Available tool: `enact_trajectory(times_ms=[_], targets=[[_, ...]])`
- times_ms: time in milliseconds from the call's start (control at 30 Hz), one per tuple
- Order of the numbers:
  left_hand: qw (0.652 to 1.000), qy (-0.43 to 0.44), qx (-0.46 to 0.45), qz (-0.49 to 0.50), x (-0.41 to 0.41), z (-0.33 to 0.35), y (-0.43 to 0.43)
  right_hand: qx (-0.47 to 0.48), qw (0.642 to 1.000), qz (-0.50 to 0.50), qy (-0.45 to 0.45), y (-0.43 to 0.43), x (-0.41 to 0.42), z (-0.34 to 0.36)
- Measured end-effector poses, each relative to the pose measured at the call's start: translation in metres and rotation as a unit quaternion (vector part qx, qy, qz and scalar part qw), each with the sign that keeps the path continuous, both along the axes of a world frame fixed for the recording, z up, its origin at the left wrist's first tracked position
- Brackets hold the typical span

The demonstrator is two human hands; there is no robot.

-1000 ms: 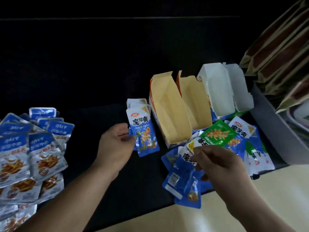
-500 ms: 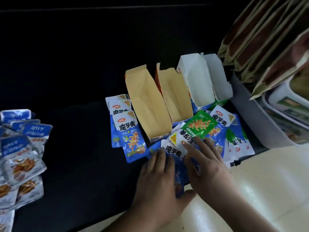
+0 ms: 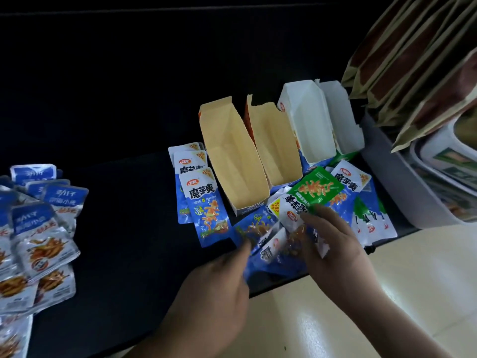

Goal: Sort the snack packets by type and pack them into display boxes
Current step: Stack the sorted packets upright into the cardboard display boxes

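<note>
My left hand (image 3: 214, 290) pinches the edge of a blue packet (image 3: 258, 262) at the near side of a mixed pile. My right hand (image 3: 333, 249) grips a blue-and-white packet (image 3: 290, 211) from the same pile, thumb on top. A green packet (image 3: 320, 187) lies on the pile just beyond my right fingers. Three matching blue packets (image 3: 206, 205) lie stacked in a row left of the boxes. Two tan-lined display boxes (image 3: 232, 161) and two white ones (image 3: 307, 125) stand open with nothing visible inside, behind the pile.
A heap of blue-and-silver packets (image 3: 38, 228) covers the black table (image 3: 129, 228) at the far left. A grey bin (image 3: 397, 182) at the right holds brown bags (image 3: 413, 60) and tubs. Beige floor (image 3: 400, 280) shows below the table's near edge.
A second ago my left hand set a blue packet on the stack by the boxes. It then came over to the pile, and both hands went from lying flat to gripping packets.
</note>
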State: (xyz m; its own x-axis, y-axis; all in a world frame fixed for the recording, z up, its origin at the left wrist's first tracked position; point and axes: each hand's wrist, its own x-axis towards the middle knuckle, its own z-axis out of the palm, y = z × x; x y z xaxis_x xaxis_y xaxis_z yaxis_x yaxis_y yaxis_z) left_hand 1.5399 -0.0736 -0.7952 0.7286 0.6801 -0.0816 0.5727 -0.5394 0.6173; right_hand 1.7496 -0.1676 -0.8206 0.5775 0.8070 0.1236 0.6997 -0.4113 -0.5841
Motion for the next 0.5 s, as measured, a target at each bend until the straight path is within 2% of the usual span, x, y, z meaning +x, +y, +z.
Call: enact_trajectory(times_ms=[67, 100, 133, 200, 267, 400, 500], targets=[[0.979, -0.108, -0.127, 0.115, -0.015, 0.021, 0.005, 0.046, 0.998, -0.035, -0.006, 0.004, -0.013, 0.02], [0.96, -0.134, -0.198, 0.147, -0.02, 0.027, 0.007, 0.06, 0.996, -0.061, 0.041, 0.008, -0.022, 0.032], [0.94, -0.147, -0.265, 0.16, -0.024, 0.032, 0.01, 0.057, 0.986, -0.083, 0.13, 0.014, -0.033, 0.044], [0.9, -0.162, -0.364, 0.175, -0.028, 0.038, 0.013, 0.018, 0.937, -0.082, 0.34, 0.029, -0.057, 0.064], [0.864, -0.196, -0.419, 0.196, -0.029, 0.04, 0.015, 0.004, 0.894, -0.042, 0.446, 0.042, -0.079, 0.072], [0.881, -0.191, -0.371, 0.221, -0.034, 0.039, 0.02, 0.005, 0.911, -0.053, 0.409, 0.065, -0.1, 0.067], [0.877, -0.199, -0.372, 0.231, -0.044, 0.035, 0.031, -0.006, 0.916, -0.034, 0.4, 0.079, -0.104, 0.064]])
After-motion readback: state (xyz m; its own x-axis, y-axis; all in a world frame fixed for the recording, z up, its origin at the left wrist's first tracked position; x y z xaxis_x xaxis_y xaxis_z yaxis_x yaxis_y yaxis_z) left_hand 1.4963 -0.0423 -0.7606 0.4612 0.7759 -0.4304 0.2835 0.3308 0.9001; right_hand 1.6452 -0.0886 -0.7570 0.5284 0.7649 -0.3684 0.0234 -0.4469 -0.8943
